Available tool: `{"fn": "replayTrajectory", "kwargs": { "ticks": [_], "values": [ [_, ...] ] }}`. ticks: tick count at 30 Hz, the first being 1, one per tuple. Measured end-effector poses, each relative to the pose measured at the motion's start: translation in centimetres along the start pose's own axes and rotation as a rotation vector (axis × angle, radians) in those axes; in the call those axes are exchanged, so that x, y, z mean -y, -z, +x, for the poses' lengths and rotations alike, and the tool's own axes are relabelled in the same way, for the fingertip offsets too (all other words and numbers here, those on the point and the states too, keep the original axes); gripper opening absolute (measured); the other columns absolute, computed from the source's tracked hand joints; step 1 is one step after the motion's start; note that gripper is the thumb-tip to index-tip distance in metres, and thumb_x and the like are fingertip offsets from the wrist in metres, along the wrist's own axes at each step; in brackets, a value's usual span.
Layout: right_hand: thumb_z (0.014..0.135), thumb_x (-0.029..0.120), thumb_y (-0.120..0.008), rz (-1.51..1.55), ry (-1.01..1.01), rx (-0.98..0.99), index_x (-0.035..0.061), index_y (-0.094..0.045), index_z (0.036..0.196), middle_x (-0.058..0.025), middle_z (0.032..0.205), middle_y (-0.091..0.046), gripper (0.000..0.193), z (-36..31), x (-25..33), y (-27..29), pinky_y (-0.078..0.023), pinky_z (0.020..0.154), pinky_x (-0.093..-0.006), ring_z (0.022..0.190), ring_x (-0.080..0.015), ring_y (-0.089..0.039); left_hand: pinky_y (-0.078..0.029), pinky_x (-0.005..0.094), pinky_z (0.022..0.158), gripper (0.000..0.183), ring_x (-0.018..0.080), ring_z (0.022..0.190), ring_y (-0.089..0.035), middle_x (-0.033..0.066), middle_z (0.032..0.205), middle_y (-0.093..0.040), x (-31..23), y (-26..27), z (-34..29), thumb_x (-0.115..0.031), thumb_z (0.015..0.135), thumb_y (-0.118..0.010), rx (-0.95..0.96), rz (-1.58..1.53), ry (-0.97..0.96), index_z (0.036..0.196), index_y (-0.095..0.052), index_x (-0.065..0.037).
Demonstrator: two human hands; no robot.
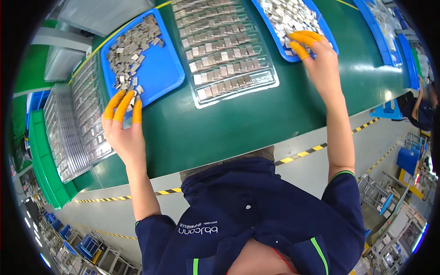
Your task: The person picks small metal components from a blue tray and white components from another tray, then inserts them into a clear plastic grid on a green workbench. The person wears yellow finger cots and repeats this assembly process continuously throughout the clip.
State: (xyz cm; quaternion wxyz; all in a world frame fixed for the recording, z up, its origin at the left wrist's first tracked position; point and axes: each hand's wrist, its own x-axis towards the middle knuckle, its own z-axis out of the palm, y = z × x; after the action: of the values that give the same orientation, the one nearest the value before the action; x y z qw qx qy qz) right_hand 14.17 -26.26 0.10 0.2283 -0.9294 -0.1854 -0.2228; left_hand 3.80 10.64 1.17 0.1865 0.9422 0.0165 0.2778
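The green tabletop [206, 137] is stretching out in front of me, and the clear compartment tray [263, 78] is lying on it ahead of my body, carrying rows of small metal pieces. Far to the left of that clear compartment tray, a stack of filled clear trays [75, 151] is standing at the end of the tabletop, and a green bin [43, 160] is sitting beyond the stack, farther still from the clear compartment tray. Just left of the clear compartment tray, a blue tray [158, 68] is lying at a slant. Near the right side of the clear compartment tray, a second blue tray [291, 58] is resting.

My left grip [125, 133] is hovering left of the clear compartment tray, over the near end of the slanted blue tray; I am keeping thumb and fingers partly spread, fingertips among the pieces, and I cannot tell whether I am pinching one. My right grip [321, 59] is hanging right of the clear compartment tray, thumb a little apart from the fingers, tips at the second blue tray's contents; whether I am holding anything there, I cannot tell. On both hands I am wearing yellow finger covers [305, 36].

Smallest of all, grey metal pieces [130, 46] are lying heaped left of the clear compartment tray, and whitish pieces [293, 13] are piling up right of it.
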Motion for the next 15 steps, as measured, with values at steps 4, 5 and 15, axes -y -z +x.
{"fn": "replayTrajectory", "kwargs": {
  "ticks": [4,5,15],
  "values": [
    [0.072,0.008,-0.071,-0.102,-0.088,0.055,0.0004,-0.065,0.098,-0.0164,0.094,-0.061,0.028,1.2,-1.3,-0.4,-0.047,0.076,-0.0392,0.087,-0.0321,-0.058,-0.047,0.027,0.069,0.025,0.0148,0.077,-0.059,0.0062,0.093,-0.066,1.5,0.8,2.7,-0.005,0.075,-0.071,0.088,0.006,0.117,0.1,-0.07,-0.008],
    [0.072,0.008,-0.071,-0.11,-0.085,0.055,0.0003,-0.065,0.098,-0.0167,0.093,-0.061,0.028,1.4,-1.1,-0.6,-0.047,0.076,-0.0394,0.088,-0.0322,-0.057,-0.047,0.0264,0.065,0.025,0.0139,0.073,-0.059,0.0056,0.091,-0.066,1.5,0.8,3.3,-0.005,0.075,-0.071,0.158,-0.026,0.193,0.1,-0.07,-0.008],
    [0.064,0.013,-0.073,0.267,0.315,0.096,0.0103,-0.068,0.082,-0.0021,0.092,-0.062,0.018,-1.8,7.3,-1.0,-0.047,0.08,-0.0343,0.09,-0.0228,-0.057,-0.047,0.0274,0.057,0.023,0.0172,0.069,-0.055,0.0009,0.079,-0.058,-5.4,-1.8,2.1,-0.01,0.062,-0.076,0.406,-0.291,-0.498,0.085,-0.072,-0.012]
  ]
}}
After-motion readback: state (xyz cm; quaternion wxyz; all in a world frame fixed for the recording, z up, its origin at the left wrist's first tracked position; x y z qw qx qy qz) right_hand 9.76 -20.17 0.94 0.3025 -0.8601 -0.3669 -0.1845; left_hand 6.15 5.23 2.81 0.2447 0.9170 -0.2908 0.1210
